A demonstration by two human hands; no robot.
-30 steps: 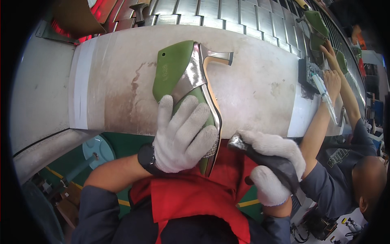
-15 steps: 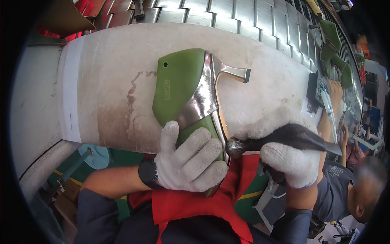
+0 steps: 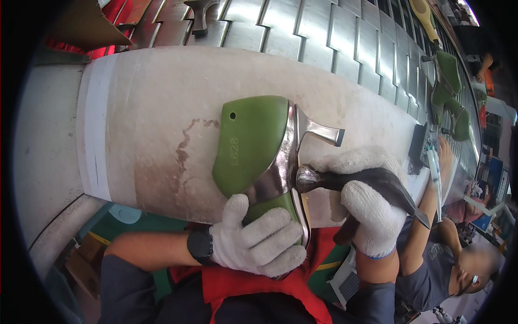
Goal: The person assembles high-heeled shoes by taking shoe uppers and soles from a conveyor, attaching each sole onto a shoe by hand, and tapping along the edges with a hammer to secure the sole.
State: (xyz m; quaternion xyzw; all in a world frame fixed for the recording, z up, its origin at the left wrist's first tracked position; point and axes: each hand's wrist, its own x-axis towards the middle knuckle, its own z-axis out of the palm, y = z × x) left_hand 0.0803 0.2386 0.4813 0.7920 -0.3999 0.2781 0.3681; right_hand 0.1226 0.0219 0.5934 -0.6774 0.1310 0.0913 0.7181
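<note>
A high-heeled shoe with a shiny metallic upper (image 3: 272,181) lies on its side on the worktop, fitted on a green shoe last (image 3: 251,143). Its heel (image 3: 321,131) points right. My gloved left hand (image 3: 259,240) grips the forepart at the near side, thumb on the green last and fingers across it. A dark hammer (image 3: 367,179) is held in my gloved right hand (image 3: 375,216), fingers wrapped round it below the head. The hammer's round face is at the sole edge, near the shoe's middle; whether it touches cannot be made out.
The pale, stained worktop (image 3: 145,108) borders a metal slat conveyor (image 3: 243,38). More green lasts (image 3: 448,73) with shoes stand at the far right, and another heeled piece (image 3: 199,16) at the top. A co-worker's arm (image 3: 421,232) reaches in on the right beside a syringe-like tool (image 3: 435,173).
The hammer face has moved along the sole edge from the forepart toward the heel. My left hand keeps its hold on the shoe. The whole view has shifted slightly.
</note>
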